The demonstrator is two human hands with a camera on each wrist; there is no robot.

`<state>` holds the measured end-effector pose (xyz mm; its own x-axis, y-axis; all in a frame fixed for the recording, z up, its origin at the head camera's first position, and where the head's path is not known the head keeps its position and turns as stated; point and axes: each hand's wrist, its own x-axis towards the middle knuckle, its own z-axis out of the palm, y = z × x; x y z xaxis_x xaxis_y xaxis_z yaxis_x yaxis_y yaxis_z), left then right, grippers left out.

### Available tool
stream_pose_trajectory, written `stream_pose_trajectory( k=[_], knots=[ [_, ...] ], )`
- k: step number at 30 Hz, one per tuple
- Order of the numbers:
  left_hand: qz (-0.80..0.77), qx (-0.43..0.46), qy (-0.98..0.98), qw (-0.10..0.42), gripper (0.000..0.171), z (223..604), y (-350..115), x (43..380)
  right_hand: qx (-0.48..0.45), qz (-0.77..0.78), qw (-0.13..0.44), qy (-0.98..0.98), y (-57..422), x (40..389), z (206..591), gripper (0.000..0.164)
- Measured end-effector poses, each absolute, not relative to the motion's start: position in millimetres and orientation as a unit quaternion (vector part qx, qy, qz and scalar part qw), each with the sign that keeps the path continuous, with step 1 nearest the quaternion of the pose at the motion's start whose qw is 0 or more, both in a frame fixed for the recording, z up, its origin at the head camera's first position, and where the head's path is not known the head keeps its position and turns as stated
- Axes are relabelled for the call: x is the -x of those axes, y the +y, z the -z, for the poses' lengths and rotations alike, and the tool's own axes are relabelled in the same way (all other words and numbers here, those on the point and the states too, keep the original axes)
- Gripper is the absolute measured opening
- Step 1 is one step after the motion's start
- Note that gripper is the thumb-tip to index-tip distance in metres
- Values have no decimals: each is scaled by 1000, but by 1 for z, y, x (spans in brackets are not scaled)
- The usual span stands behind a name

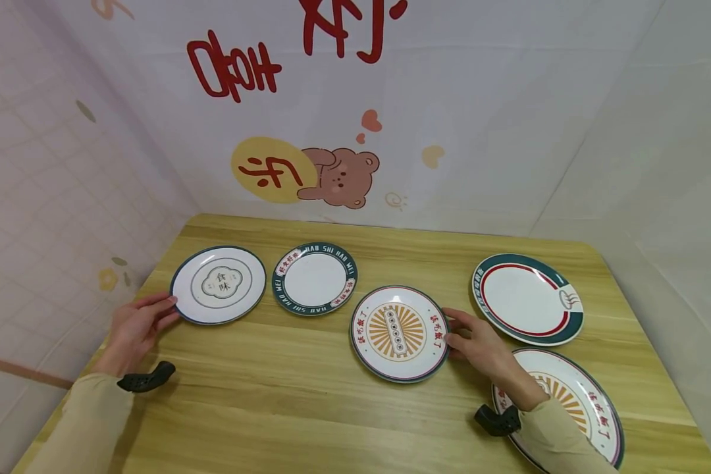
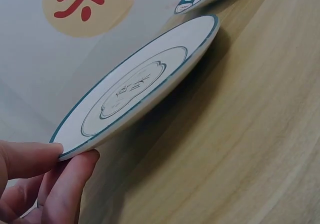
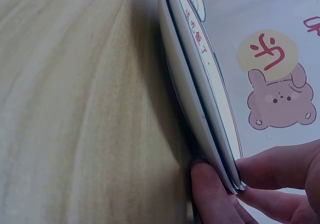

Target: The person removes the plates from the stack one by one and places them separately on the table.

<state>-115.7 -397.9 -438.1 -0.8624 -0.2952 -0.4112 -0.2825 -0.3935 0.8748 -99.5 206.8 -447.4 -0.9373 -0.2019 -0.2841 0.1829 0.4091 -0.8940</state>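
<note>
My left hand (image 1: 136,330) pinches the near-left rim of a white plate (image 1: 191,284) with a thin blue edge and a central emblem. In the left wrist view the thumb lies over the rim and fingers are under it, with shadow below the plate. My right hand (image 1: 480,345) pinches the right rim of a sunburst plate (image 1: 367,332) with red lettering. The right wrist view shows a second plate (image 3: 182,79) stacked directly beneath it, both rims between thumb and fingers. Between the hands sits a small green-rimmed plate (image 1: 314,280).
An oval plate (image 1: 524,296) with green and red bands lies at the back right. In front of it, a larger sunburst plate (image 1: 595,408) is partly covered by my right forearm. Printed cloth walls (image 1: 480,131) border the wooden table (image 1: 284,395).
</note>
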Motion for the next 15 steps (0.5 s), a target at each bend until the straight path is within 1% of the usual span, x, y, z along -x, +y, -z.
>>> stream_pose_trajectory(
  k=[5, 9, 15],
  knots=[
    [778, -273, -566, -5, 22, 440, -398, 123, 8, 547, 177, 818, 207, 100, 449, 56],
    [762, -278, -585, 0, 22, 444, -398, 129, 10, 543, 177, 820, 208, 100, 451, 57],
    [753, -261, -604, -9, 22, 447, -397, 132, 8, 544, 179, 819, 209, 100, 450, 57]
  ],
)
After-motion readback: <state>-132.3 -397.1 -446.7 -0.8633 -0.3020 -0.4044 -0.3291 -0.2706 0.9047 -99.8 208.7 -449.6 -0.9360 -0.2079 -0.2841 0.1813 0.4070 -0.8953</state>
